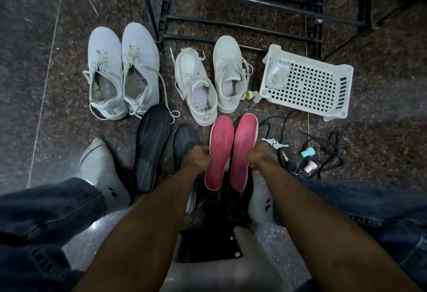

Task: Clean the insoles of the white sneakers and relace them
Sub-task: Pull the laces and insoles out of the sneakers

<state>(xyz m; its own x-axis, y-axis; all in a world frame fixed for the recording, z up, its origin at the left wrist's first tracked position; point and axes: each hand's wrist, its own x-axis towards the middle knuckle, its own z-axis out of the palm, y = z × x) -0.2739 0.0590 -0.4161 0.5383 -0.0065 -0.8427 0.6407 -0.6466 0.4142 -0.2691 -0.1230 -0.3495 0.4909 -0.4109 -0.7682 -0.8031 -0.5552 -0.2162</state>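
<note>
Both hands are closed on pink insoles: the left hand [199, 156] grips one pink insole [220, 151], the right hand [261, 156] the other [243, 148]. White sneakers [209, 84] sit at twelve o'clock on the floor [46, 37].

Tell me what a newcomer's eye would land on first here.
The two pink insoles at centre, one gripped in the left hand, one in the right hand. Beyond them two pairs of white sneakers stand on the dark floor, with a white basket on their right.
</note>
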